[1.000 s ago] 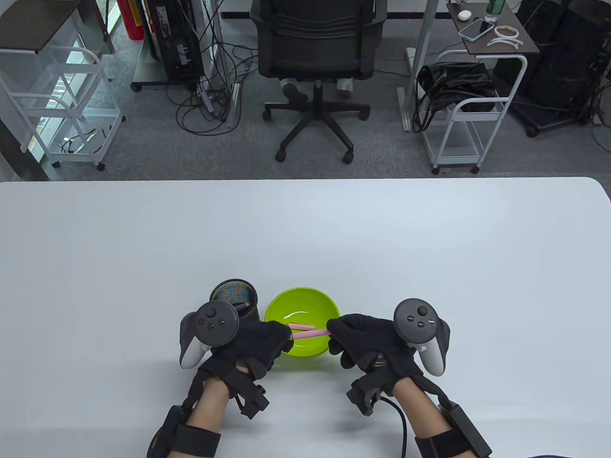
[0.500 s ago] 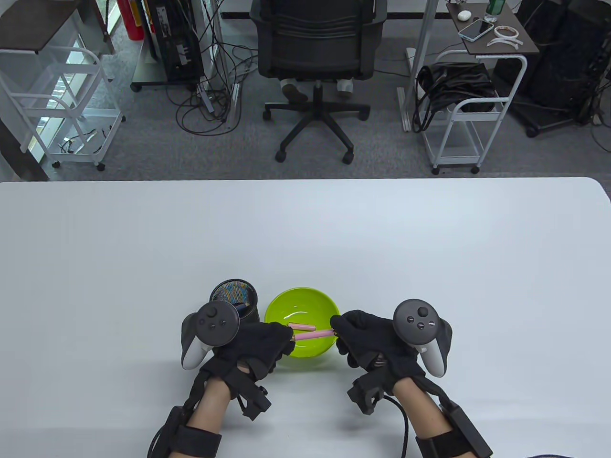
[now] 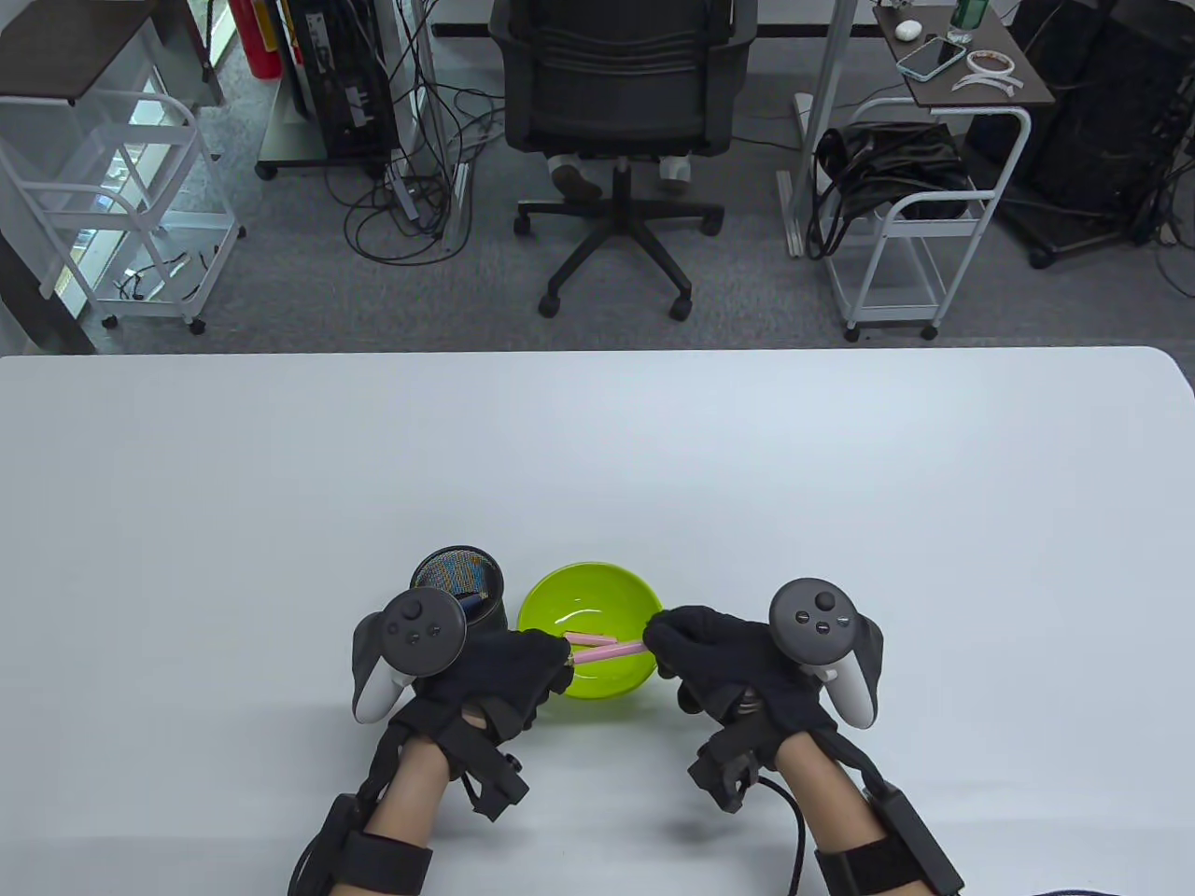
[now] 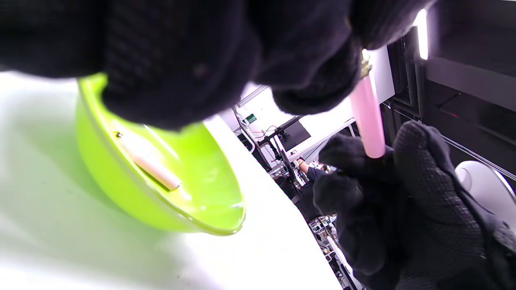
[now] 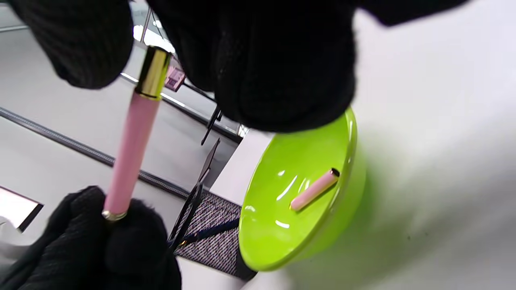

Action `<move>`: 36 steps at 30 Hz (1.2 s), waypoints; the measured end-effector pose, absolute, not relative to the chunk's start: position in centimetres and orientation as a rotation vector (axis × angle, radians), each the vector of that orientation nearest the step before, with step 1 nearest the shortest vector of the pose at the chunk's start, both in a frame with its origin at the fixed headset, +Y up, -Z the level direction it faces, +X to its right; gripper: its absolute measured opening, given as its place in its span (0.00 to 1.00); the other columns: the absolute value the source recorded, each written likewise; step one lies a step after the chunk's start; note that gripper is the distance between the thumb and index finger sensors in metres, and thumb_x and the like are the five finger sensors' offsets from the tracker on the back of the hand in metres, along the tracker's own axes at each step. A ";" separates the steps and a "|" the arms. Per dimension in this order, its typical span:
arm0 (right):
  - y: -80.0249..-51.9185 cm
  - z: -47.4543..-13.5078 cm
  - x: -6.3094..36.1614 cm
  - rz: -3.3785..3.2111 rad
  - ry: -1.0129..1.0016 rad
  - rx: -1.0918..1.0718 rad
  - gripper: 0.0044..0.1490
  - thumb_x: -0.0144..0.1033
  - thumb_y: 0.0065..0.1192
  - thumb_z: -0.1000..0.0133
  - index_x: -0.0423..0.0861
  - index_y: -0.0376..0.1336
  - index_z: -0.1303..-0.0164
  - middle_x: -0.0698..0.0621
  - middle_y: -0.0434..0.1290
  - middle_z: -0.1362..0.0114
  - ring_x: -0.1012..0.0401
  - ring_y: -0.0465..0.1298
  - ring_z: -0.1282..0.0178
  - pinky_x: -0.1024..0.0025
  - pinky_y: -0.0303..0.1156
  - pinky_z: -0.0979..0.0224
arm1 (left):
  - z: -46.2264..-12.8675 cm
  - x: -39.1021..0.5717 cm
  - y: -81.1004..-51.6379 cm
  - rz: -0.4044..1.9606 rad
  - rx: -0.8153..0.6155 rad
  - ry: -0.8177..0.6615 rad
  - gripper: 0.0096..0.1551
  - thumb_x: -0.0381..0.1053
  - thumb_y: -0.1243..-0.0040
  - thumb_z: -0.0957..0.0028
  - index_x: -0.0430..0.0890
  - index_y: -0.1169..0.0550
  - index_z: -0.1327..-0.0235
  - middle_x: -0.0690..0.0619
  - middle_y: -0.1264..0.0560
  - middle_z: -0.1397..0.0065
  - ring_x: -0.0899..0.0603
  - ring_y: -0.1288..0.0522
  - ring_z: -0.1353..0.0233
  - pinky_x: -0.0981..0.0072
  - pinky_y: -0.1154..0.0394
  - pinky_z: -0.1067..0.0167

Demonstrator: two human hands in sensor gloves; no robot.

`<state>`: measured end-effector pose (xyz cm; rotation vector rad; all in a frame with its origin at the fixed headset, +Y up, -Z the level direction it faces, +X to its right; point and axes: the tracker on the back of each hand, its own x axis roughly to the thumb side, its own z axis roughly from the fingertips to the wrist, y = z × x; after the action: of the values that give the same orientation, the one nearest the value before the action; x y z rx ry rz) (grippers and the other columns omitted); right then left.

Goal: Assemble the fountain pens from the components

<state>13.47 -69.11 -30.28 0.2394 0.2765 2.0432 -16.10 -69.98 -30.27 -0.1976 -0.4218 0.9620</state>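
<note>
At the near edge of the table (image 3: 840, 485), we are holding a pink pen (image 3: 607, 651) between both hands, just above the green bowl (image 3: 560, 597). Our left hand (image 3: 495, 667) is gripping one end and our right hand (image 3: 724, 658) is gripping the other, fingers closed round the barrel, so that only its middle stretch is showing. In the right wrist view a gold band (image 5: 152, 72) is sitting at the end our right hand is pinching, and a thin gold ring is peeking out where the pen is entering the left glove. We are judging this to be a joining step, the two sections being pressed or twisted together, though the joint itself is hidden by the gloves.

A second pink part (image 5: 314, 189) with a dark tip is lying loose in the bowl, well apart from the pen in hand. A black mesh cup (image 3: 457, 579) is standing just beside the bowl on its left, with a dark pen inside.

The risks we are weighing: the sections may be going together askew if the hands are not in line, which could jam or cross the thread. The gloves are thick and the barrel smooth, so a slip could drop the pen into the bowl or onto the table.
</note>
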 end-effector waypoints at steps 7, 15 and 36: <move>-69.2 -30.3 13.4 2.085 0.253 0.217 0.30 0.57 0.62 0.50 0.47 0.79 0.54 0.44 0.84 0.53 0.55 0.84 0.74 0.63 0.78 0.79 | -30.2 -15.9 -70.0 0.964 -0.203 -0.433 0.28 0.61 0.52 0.44 0.42 0.13 0.62 0.54 0.17 0.72 0.49 0.17 0.69 0.51 0.19 0.67; -69.0 -30.3 13.3 2.012 0.291 0.290 0.29 0.49 0.70 0.51 0.52 0.71 0.39 0.44 0.74 0.35 0.58 0.82 0.68 0.66 0.78 0.76 | -30.2 -16.1 -69.9 0.968 -0.191 -0.429 0.28 0.61 0.52 0.44 0.42 0.13 0.62 0.54 0.17 0.72 0.49 0.17 0.69 0.51 0.19 0.67; -68.9 -30.1 13.8 2.053 0.272 0.221 0.33 0.59 0.61 0.50 0.47 0.77 0.50 0.42 0.80 0.44 0.55 0.83 0.70 0.62 0.79 0.75 | -30.0 -15.8 -69.8 0.967 -0.200 -0.438 0.28 0.61 0.52 0.44 0.42 0.14 0.60 0.54 0.17 0.71 0.49 0.17 0.69 0.51 0.19 0.67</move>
<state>13.77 -68.90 -30.14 0.2213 0.2719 2.0533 -15.79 -69.78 -30.04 -0.2001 -0.4382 0.9672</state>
